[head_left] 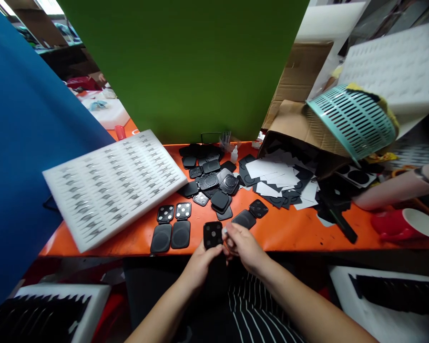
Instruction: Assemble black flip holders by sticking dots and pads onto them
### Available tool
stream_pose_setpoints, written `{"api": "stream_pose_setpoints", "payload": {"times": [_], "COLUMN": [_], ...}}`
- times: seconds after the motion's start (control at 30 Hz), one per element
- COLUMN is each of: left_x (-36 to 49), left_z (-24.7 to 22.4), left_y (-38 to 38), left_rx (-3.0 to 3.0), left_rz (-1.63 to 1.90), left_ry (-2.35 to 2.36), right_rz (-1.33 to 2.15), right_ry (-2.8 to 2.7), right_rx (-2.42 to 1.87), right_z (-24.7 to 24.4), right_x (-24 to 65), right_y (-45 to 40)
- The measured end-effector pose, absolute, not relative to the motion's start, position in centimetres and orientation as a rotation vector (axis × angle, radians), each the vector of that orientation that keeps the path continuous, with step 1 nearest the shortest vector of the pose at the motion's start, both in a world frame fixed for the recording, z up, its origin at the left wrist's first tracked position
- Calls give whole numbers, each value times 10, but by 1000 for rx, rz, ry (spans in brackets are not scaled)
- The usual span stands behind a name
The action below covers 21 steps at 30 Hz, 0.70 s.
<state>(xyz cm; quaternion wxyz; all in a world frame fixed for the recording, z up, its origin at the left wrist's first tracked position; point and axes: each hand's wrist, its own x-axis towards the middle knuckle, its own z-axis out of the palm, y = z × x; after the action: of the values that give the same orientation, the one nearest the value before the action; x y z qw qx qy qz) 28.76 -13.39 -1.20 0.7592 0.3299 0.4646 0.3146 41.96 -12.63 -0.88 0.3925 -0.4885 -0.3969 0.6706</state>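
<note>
At the table's front edge my left hand (199,263) holds a black hinged compact case (213,234), its square face with several round spots turned up. My right hand (245,245) is closed beside the case, fingers pinched near its right edge; a small pale bit shows at the fingertips, too small to name. Left of my hands lie two opened compacts (180,233) side by side, with white spots on their upper halves. Another opened compact (244,219) rests just beyond my right hand. Behind is a pile of black compacts (220,201), some with ridged lids.
A white foam tray (121,186) with rows of slots stands on the left. White and black cut sheets (271,171) spill from a cardboard box (300,124). A small white bottle (234,154), teal basket (353,119), red mug (396,225) and green panel (193,66) surround the work area.
</note>
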Motion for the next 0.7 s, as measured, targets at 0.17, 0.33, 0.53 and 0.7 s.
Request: {"api": "stream_pose_setpoints", "payload": {"times": [0.17, 0.33, 0.53, 0.7], "left_x": [288, 286, 286, 285], "left_z": [-7, -14, -27, -28], "left_y": [-132, -131, -137, -141], "left_rx": [532, 841, 1235, 1407], "left_rz": [721, 695, 678, 661], "left_ry": [1043, 1121, 1145, 1169], "right_rz": [1716, 1283, 802, 702], "right_ry": [-1003, -1759, -2145, -2202], "right_rx": [-1247, -1368, -1544, -1597], "right_z": [-5, 15, 14, 13], "right_x": [431, 428, 417, 415], "right_y": [-124, -135, -145, -148]}}
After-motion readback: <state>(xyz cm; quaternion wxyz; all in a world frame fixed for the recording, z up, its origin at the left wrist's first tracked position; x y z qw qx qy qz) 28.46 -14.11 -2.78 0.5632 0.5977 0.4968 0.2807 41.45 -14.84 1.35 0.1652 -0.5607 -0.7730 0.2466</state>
